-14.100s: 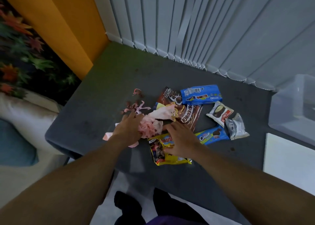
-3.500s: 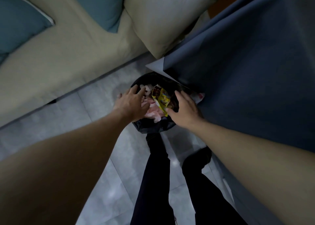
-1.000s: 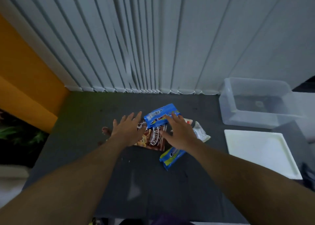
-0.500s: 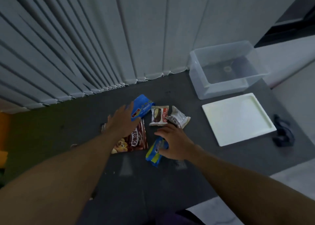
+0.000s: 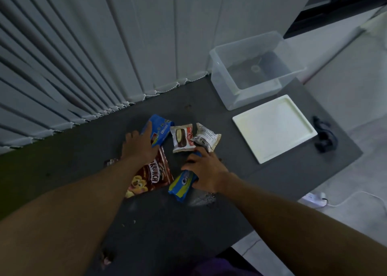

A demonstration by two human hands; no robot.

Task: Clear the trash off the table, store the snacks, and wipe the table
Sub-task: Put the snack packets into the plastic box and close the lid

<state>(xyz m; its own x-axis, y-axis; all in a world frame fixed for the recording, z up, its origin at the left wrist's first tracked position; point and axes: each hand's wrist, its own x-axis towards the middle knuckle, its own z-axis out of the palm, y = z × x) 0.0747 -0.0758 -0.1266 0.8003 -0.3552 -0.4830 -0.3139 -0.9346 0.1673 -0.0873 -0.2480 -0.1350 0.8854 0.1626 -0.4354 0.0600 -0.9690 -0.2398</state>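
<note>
Snacks (image 5: 181, 140) under both hands (image 5: 206, 172)

Home: vertical blinds (image 5: 88, 52), snack-strewn table (image 5: 167, 223)

The light around me is dim and bluish, so the dark table (image 5: 209, 223) swallows detail and my forearms go murky nearest the camera. The white tray (image 5: 274, 127), right of the table's middle, is the brightest thing, with a soft sheen. Behind the table the blinds (image 5: 83, 56) bow outward from lens distortion.
</note>
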